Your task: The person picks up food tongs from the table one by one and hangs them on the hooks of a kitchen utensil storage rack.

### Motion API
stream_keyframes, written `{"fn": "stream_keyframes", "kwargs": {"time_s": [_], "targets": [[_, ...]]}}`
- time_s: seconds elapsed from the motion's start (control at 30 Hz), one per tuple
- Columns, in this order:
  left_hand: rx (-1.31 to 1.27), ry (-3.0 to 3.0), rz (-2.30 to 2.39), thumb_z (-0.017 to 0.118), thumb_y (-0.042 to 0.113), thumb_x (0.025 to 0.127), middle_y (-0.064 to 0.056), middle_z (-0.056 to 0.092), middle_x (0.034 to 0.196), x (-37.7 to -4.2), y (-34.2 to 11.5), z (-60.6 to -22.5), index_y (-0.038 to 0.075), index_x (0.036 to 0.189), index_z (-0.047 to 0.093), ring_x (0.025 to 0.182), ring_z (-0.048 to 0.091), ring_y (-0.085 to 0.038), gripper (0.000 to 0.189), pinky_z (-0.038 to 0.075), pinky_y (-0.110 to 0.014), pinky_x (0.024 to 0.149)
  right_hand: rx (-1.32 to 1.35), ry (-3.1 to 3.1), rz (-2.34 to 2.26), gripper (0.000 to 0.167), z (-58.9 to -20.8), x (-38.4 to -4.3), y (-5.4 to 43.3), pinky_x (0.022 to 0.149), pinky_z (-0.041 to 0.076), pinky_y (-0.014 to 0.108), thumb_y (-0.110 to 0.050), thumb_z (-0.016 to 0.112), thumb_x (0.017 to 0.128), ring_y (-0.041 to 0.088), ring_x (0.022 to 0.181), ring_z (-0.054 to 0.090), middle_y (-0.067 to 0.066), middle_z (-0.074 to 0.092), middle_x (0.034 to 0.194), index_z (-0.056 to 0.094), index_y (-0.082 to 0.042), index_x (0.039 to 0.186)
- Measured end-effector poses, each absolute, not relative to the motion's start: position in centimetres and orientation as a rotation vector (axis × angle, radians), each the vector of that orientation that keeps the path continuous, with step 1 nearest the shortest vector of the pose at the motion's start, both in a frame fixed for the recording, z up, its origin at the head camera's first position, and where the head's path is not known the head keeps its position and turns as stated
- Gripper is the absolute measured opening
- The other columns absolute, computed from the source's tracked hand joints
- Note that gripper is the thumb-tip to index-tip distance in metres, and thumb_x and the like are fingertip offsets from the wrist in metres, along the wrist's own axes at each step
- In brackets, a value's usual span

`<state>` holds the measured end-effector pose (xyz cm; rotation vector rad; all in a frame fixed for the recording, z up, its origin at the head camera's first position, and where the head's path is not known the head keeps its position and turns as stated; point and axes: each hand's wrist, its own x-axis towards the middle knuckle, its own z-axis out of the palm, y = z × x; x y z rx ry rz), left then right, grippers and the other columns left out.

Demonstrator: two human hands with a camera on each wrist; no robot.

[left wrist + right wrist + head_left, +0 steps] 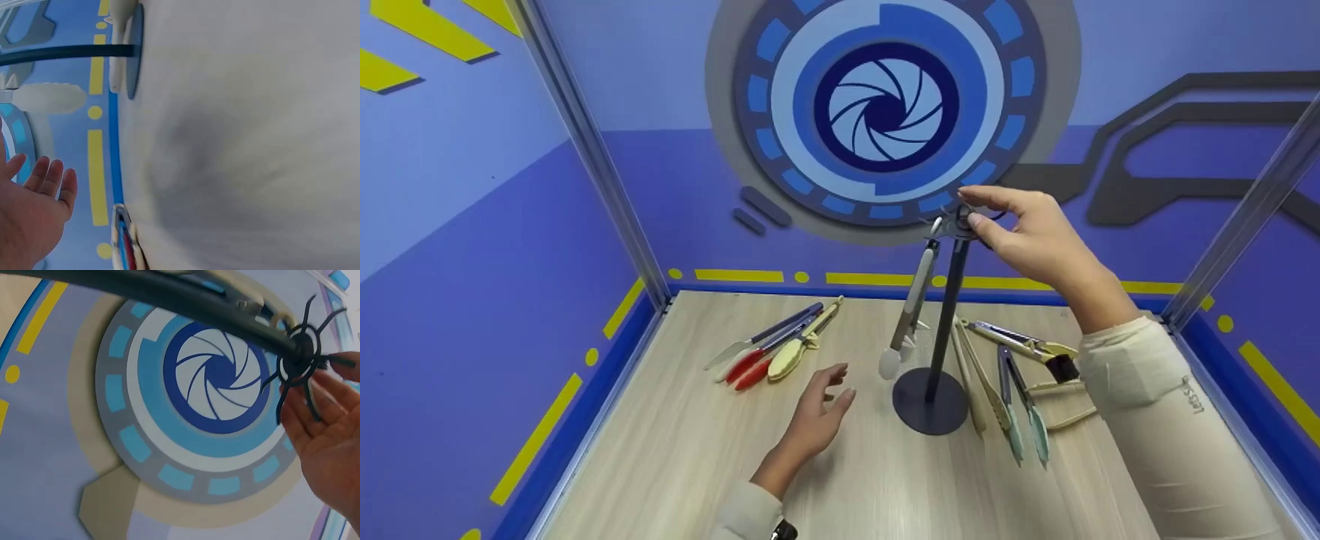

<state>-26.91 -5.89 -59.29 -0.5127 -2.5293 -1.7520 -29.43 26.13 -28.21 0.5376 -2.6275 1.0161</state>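
A dark utensil stand [949, 322] with a round base and a ring of curved hooks [308, 354] on top stands on the table. My right hand [1035, 232] grips the hooked top, thumb against the hub and fingers behind the ring in the right wrist view. One pair of grey tongs with pale tips [915, 296] hangs from a hook on the stand's left side. My left hand [816, 412] is held over the table left of the base, fingers loosely bent and holding nothing; its palm [31, 225] shows in the left wrist view.
Left on the table [660, 450] lie red-tipped tongs [750, 367], cream tongs [795, 352] and grey-white tongs [735, 349]. Right of the stand are mint-tipped tongs [1020, 409], wooden-looking tongs [971, 367] and further beige tongs [1012, 337], partly behind the right sleeve. Blue panels surround the table.
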Motion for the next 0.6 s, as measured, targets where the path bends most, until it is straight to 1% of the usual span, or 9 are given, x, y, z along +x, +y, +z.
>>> {"fn": "stream_keyframes", "kwargs": {"time_s": [0.03, 0.1, 0.17, 0.2, 0.33, 0.43, 0.53, 0.6], "targets": [[-0.491, -2.533, -1.763, 0.059, 0.032, 0.111, -0.008, 0.056, 0.154, -26.8, -6.3, -59.4, 0.016, 0.155, 0.049, 0.144, 0.053, -0.036, 0.048, 0.046, -0.057, 0.116, 0.559, -2.636, 1.04, 0.039, -28.1, -29.7, 26.2, 0.101, 0.055, 0.035, -0.027, 0.06, 0.11, 0.026, 0.13, 0.064, 0.004, 0.068, 0.148, 0.064, -0.025, 0.149], [-0.463, -2.528, -1.787, 0.059, 0.034, 0.111, -0.008, 0.056, 0.154, -26.7, -7.0, -59.7, 0.016, 0.155, 0.049, 0.145, 0.052, -0.038, 0.049, 0.046, -0.057, 0.117, 0.6, -2.658, 1.09, 0.038, -28.0, -30.1, 26.5, 0.091, 0.054, 0.022, -0.027, 0.059, 0.11, 0.023, 0.126, 0.063, 0.004, 0.068, 0.147, 0.064, -0.026, 0.148], [-0.441, -2.524, -1.794, 0.059, 0.036, 0.11, -0.008, 0.057, 0.154, -26.6, -7.4, -59.9, 0.016, 0.155, 0.05, 0.145, 0.052, -0.037, 0.05, 0.046, -0.055, 0.117, 0.638, -2.68, 1.142, 0.038, -28.0, -30.4, 26.7, 0.088, 0.053, 0.014, -0.026, 0.058, 0.111, 0.022, 0.127, 0.063, 0.004, 0.066, 0.148, 0.064, -0.027, 0.148], [-0.436, -2.521, -1.795, 0.059, 0.037, 0.11, -0.008, 0.057, 0.154, -26.6, -7.6, -59.9, 0.015, 0.155, 0.05, 0.145, 0.052, -0.037, 0.05, 0.046, -0.054, 0.116, 0.652, -2.688, 1.167, 0.038, -28.0, -30.6, 26.8, 0.087, 0.053, 0.012, -0.026, 0.057, 0.111, 0.022, 0.126, 0.063, 0.005, 0.066, 0.148, 0.064, -0.027, 0.149], [-0.419, -2.522, -1.79, 0.059, 0.035, 0.111, -0.009, 0.057, 0.153, -26.5, -8.2, -60.0, 0.014, 0.154, 0.051, 0.145, 0.052, -0.038, 0.048, 0.047, -0.052, 0.116, 0.68, -2.691, 1.205, 0.039, -28.3, -30.9, 27.0, 0.092, 0.054, 0.012, -0.025, 0.056, 0.112, 0.022, 0.126, 0.065, 0.005, 0.067, 0.147, 0.063, -0.027, 0.15], [-0.395, -2.531, -1.808, 0.058, 0.032, 0.111, -0.009, 0.057, 0.154, -26.3, -8.4, -60.2, 0.014, 0.153, 0.051, 0.145, 0.052, -0.038, 0.047, 0.047, -0.053, 0.116, 0.678, -2.682, 1.207, 0.039, -28.5, -30.9, 27.0, 0.093, 0.054, 0.012, -0.025, 0.056, 0.112, 0.022, 0.125, 0.065, 0.006, 0.068, 0.146, 0.062, -0.028, 0.151], [-0.379, -2.54, -1.805, 0.058, 0.032, 0.111, -0.01, 0.057, 0.153, -26.1, -8.7, -60.6, 0.012, 0.153, 0.052, 0.144, 0.053, -0.039, 0.046, 0.049, -0.052, 0.115, 0.676, -2.663, 1.19, 0.039, -28.7, -30.8, 26.9, 0.092, 0.053, 0.011, -0.025, 0.057, 0.112, 0.02, 0.125, 0.063, 0.007, 0.068, 0.144, 0.062, -0.029, 0.15], [-0.375, -2.542, -1.791, 0.058, 0.033, 0.111, -0.011, 0.058, 0.152, -26.0, -8.8, -60.8, 0.012, 0.152, 0.053, 0.143, 0.053, -0.039, 0.046, 0.05, -0.049, 0.114, 0.676, -2.643, 1.165, 0.039, -28.9, -30.8, 26.7, 0.088, 0.054, 0.011, -0.025, 0.058, 0.111, 0.018, 0.123, 0.063, 0.007, 0.069, 0.143, 0.063, -0.029, 0.15]]}}
